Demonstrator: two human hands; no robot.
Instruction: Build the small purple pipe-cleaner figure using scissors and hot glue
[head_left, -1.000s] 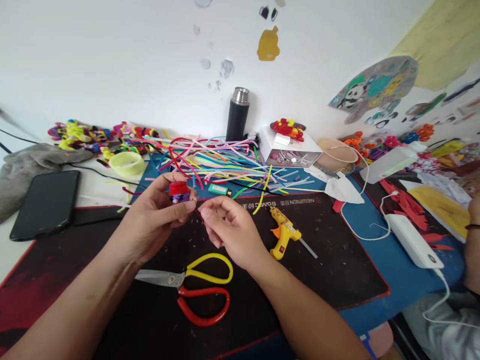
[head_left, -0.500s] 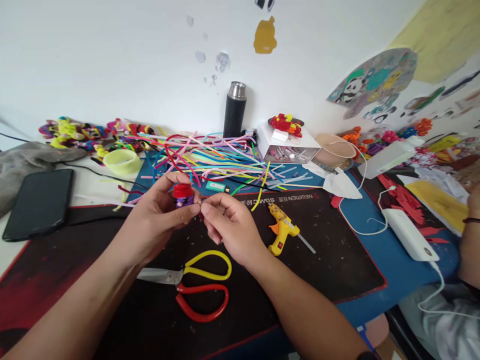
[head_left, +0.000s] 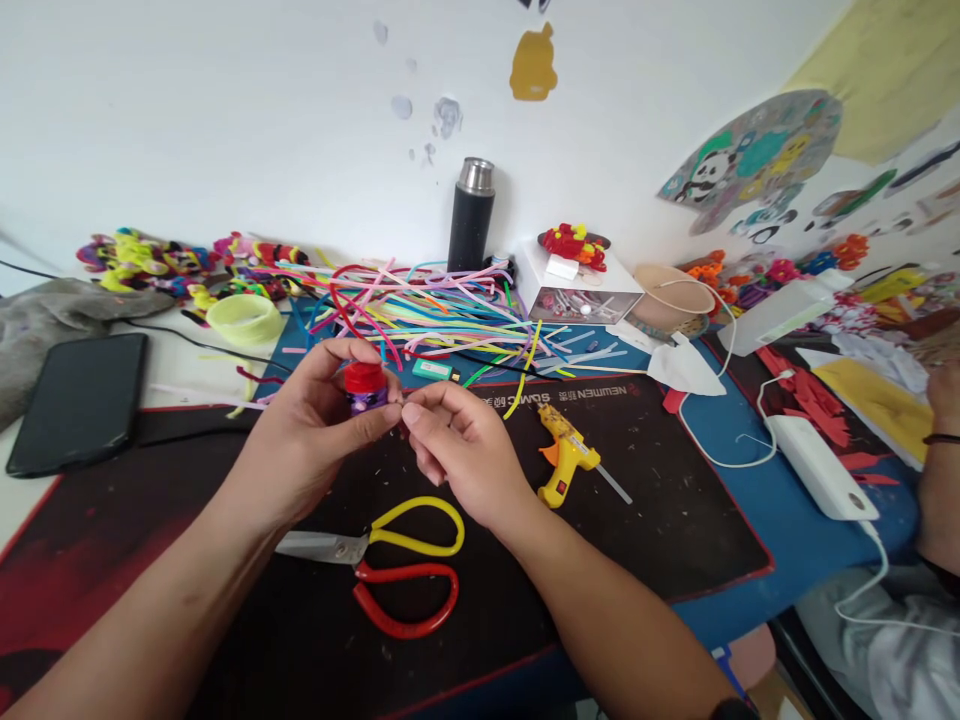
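My left hand (head_left: 322, 425) is closed around a small red-and-purple figure (head_left: 364, 378), red at its top and purple below; the fingers cover much of it. Close against it, my right hand (head_left: 454, 440) pinches with thumb and forefinger at the figure's right side. What lies in that pinch is too small and covered to make out. Below the hands, scissors (head_left: 409, 570) with one yellow and one red handle lie on the dark mat (head_left: 630, 570). A yellow glue gun (head_left: 566, 457) with a glue stick in its back rests to the right of my right hand.
Many coloured pipe cleaners (head_left: 427, 310) lie behind the hands, before a black thermos (head_left: 472, 215). A phone (head_left: 79, 400) is at the left. A white box (head_left: 577, 285), a white power bank (head_left: 825, 468) with a cable and another person's arm (head_left: 937, 480) are at the right.
The view has shifted slightly. My left hand has brought the figure a little to the right, nearer my right fingertips; both hands keep their hold.
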